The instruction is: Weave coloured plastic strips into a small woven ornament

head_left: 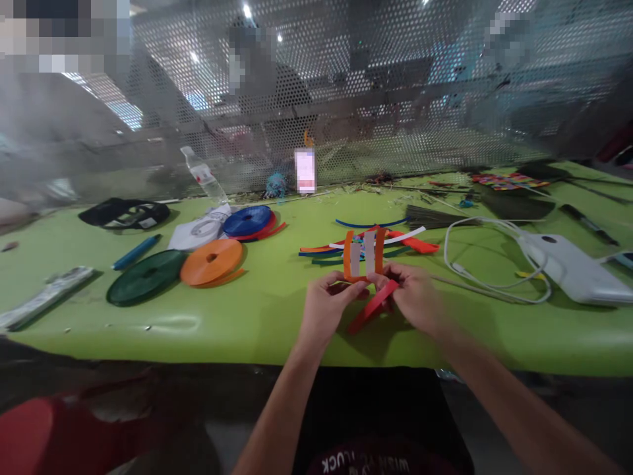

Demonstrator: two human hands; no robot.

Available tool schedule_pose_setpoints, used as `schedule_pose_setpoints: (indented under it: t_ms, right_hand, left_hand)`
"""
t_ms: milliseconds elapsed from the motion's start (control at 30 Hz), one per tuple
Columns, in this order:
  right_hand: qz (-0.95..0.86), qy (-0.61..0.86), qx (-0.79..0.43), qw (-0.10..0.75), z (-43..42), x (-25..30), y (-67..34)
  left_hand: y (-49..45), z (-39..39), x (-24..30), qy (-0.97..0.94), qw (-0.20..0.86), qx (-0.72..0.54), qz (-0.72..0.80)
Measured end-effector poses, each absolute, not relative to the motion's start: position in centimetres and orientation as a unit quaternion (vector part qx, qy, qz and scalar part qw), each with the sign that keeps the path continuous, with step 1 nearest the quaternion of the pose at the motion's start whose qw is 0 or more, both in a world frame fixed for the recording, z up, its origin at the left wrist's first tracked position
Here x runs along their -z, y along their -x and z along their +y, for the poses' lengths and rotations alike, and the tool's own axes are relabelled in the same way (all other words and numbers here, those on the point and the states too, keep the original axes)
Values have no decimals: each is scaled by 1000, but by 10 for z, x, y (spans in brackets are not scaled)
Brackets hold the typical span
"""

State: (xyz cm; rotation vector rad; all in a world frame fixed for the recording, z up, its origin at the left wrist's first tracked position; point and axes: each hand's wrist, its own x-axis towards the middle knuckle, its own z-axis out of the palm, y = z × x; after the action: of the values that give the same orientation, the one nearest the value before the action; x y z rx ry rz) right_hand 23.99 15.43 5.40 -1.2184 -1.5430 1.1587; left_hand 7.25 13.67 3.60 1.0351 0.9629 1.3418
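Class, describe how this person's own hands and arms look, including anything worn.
The left hand and right hand are gloveless. No sleeve, watch or bracelet shows on the forearms. A black garment carries pale lettering.

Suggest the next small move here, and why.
Probably bring the flat red plastic strip up across the upright flat orange plastic strips and white plastic strips: its lower end juts free, while the left hand and right hand hold near those strips' bases.
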Motion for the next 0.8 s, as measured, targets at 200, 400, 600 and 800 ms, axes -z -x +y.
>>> schedule_pose_setpoints:
  t_ms: [200,400,600,800]
  right_hand:
    - [-620,483,-447,427,153,-55,-238]
    - [-636,458,-460,417,154,-52,-240]
    - [-651,419,-492,398,157,-50,-241]
    - [-650,401,-491,418,154,-54,-237]
  left_hand:
    - [-73,137,-34,-439,565,-560,418]
    - [-73,136,-35,-442,565,-563,410]
    - [-74,134,-36,-443,556,-570,412]
    - [-75,132,-38,-431,552,-586,407]
